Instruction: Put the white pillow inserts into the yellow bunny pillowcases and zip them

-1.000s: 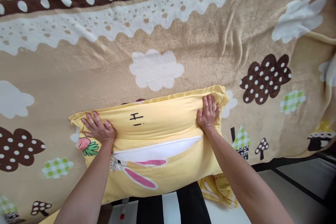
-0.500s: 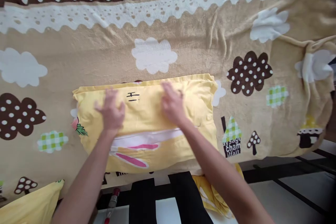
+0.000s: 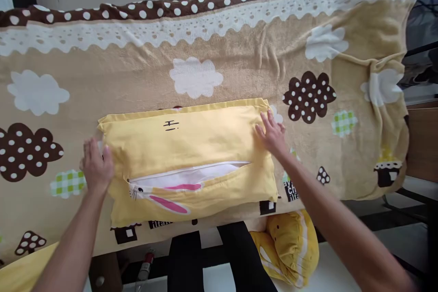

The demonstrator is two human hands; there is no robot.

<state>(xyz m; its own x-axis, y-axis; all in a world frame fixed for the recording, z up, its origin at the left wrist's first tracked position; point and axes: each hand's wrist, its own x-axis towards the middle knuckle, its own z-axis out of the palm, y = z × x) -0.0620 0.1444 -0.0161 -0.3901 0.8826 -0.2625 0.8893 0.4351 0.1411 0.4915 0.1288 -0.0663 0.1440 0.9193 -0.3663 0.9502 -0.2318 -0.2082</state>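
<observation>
A yellow pillowcase [image 3: 205, 137] lies flat on the blanket, with "Hi" and a rabbit with pink ears printed on it. Along its lower half a long slit gapes, and a white inner pillow [image 3: 195, 174] shows through. My left hand [image 3: 97, 164] is at the pillowcase's left edge, fingers stretched and thumb apart; whether it touches the cloth I cannot tell. At the upper right corner, my right hand [image 3: 273, 134] rests its spread fingers on the yellow fabric. Neither hand grips anything.
Beneath everything spreads a beige blanket [image 3: 126, 73] with clouds and a brown dotted border. Another yellow cloth [image 3: 27, 267] is at the lower left. A yellow plush item [image 3: 290, 246] sits below the edge, and a bottle [image 3: 146, 265] with a red cap lies near my legs.
Both hands have moved outward from the pillowcase's upper middle, the left to its left edge and the right to its upper right corner. The slit now gapes wider, and the view has shifted.
</observation>
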